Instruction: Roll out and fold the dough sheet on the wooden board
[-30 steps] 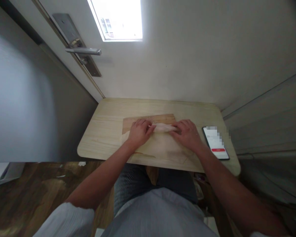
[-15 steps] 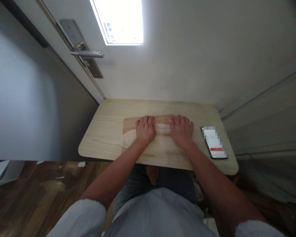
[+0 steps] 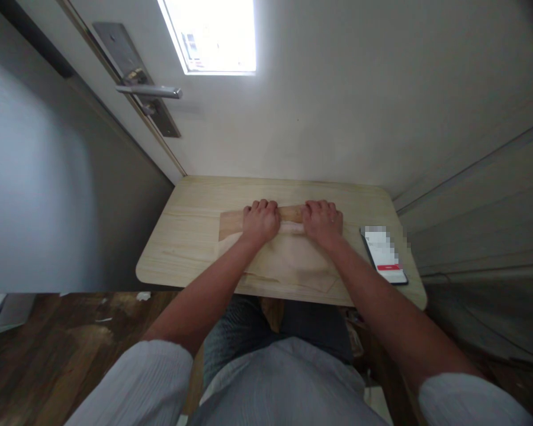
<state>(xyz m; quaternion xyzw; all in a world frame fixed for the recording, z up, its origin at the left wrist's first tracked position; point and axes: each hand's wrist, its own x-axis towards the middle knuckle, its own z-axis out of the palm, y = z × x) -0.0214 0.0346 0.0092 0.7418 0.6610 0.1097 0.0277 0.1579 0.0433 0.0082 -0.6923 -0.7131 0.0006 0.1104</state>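
Note:
A pale thin sheet (image 3: 288,260) lies on a brown wooden board (image 3: 230,222) on a small light-wood table (image 3: 189,239). Its far edge is rolled into a pale roll (image 3: 292,226). My left hand (image 3: 261,222) rests on the left part of the roll, fingers curled over it. On the right part sits my right hand (image 3: 322,223), fingers curled the same way. Only a short piece of the roll shows between the two hands. The near part of the sheet still lies flat towards me.
A phone (image 3: 384,254) with a lit screen lies on the table's right side. A door with a metal handle (image 3: 148,92) stands at the far left, a bright window (image 3: 213,35) above. A wall runs behind the table; wooden floor lies left.
Both hands have moved away from me along the board, and the roll has travelled with them towards the board's far edge. More flat sheet is taken up into the roll.

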